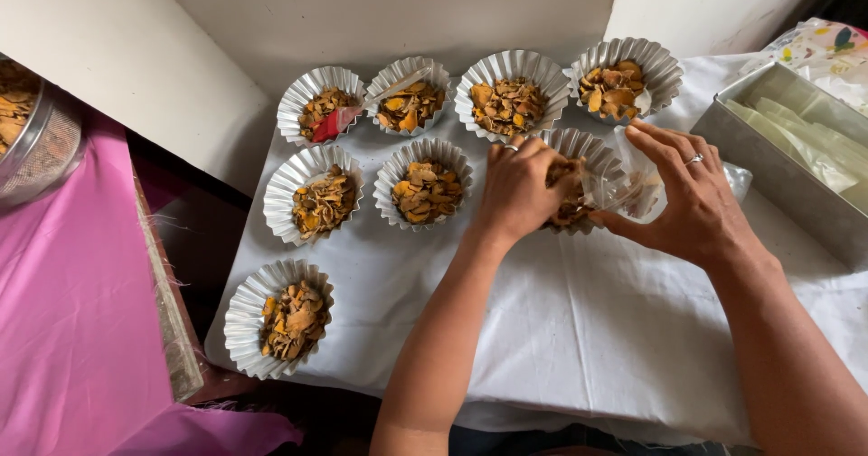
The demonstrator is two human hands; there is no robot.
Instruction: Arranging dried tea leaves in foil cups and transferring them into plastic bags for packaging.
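Your left hand [517, 189] is curled closed over the dried orange-brown chips in a fluted foil cup [579, 178] on the white-covered bench [579, 320]. Just beside it, your right hand [692, 198] pinches a clear plastic bag [633, 185], whose long axis lies roughly level with its mouth toward the cup.

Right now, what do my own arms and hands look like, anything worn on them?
Both forearms are bare, with no sleeves, gloves or watch in view. The left hand wears a thin silver-coloured ring on one finger, and the right hand wears a similar slim silver-coloured ring. No bracelets or markings show.
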